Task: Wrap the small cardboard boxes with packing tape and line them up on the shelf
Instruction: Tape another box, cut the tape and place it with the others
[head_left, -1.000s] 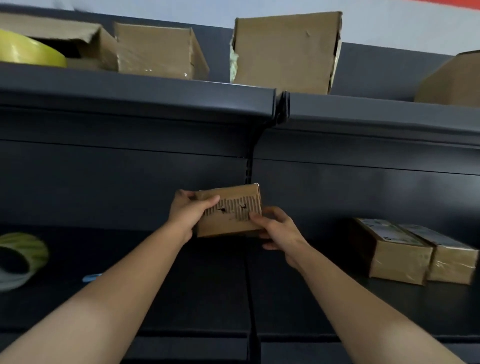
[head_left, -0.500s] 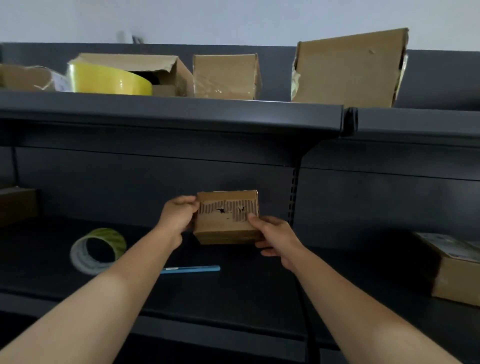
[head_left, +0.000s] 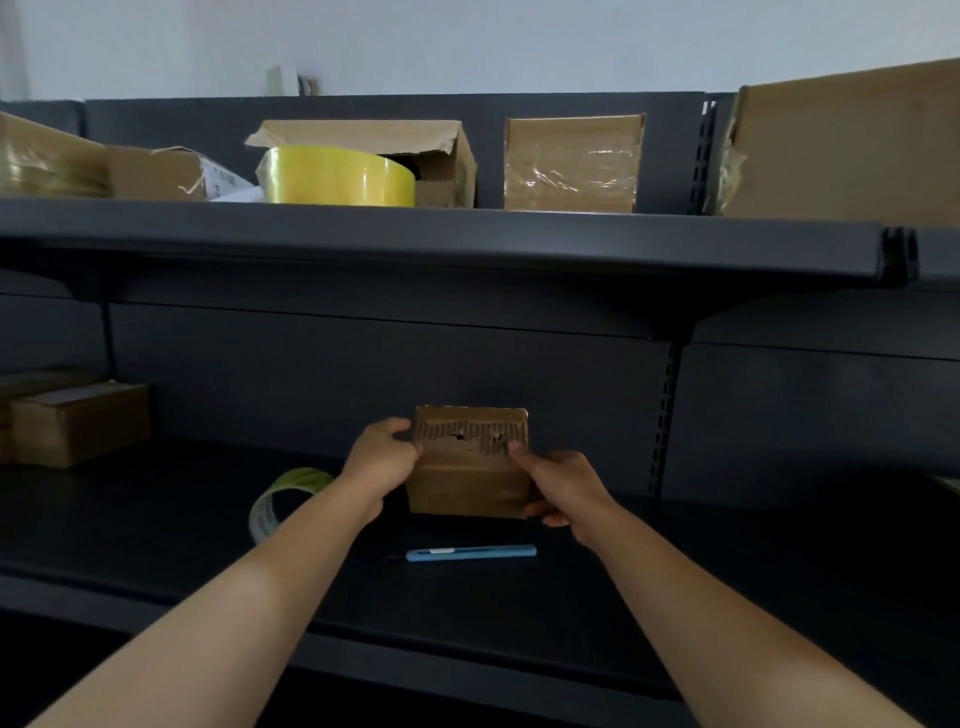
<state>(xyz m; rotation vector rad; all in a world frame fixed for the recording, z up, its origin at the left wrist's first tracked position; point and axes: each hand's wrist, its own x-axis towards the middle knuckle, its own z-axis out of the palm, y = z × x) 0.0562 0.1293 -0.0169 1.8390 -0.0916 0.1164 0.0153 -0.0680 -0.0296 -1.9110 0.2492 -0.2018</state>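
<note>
A small brown cardboard box with a torn, corrugated strip across its top sits between both hands over the dark metal lower shelf; the left hand grips its left edge, the right hand its right side, near a pale tape roll and a blue plastic cutter

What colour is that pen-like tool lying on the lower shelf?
Light blue with a white patch; the tool shows clearly in the head view.

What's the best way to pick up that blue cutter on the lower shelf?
Pinch the blue cutter mid-handle from above, across its narrow width. It lies flat, running left to right, with what looks like the blade at its left end.
</note>
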